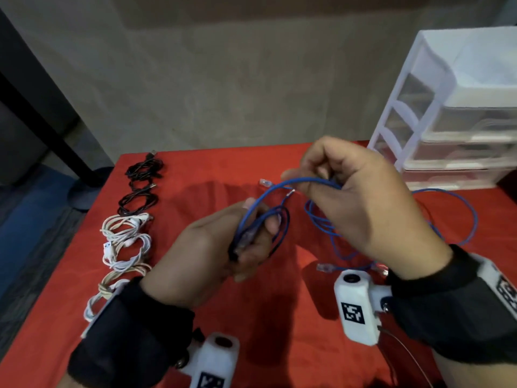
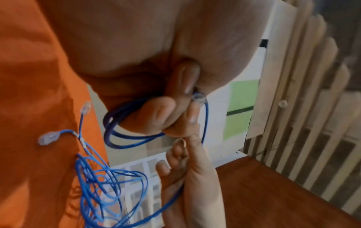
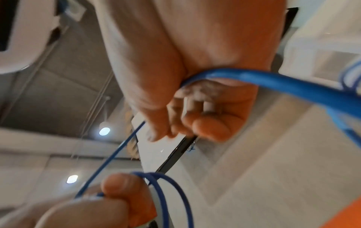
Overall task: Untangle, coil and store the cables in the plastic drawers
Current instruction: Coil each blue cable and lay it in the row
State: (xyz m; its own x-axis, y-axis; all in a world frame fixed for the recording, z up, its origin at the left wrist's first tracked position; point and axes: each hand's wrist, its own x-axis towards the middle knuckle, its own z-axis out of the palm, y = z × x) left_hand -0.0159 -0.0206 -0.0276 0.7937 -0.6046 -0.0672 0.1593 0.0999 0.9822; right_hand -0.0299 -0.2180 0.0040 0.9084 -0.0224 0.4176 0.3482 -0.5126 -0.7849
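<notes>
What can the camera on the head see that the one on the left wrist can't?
Only the head view shows the row of coiled black cables and white cables lying on the red cloth, and both wrist cameras. Only the left wrist view shows a clear plug pinched at the fingertips. Both show the left hand holding a small coil of blue cable, the right hand gripping that cable, the loose blue tangle and the white plastic drawers.

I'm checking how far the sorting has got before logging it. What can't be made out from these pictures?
- Drawer contents: in the head view the plastic drawers are blurred and cut by the right edge.
- Blue cable: the right hand hides where it joins the loose tangle.
- Coil's loop count: hidden inside the left hand.
- Black cables: plug types too small.
</notes>
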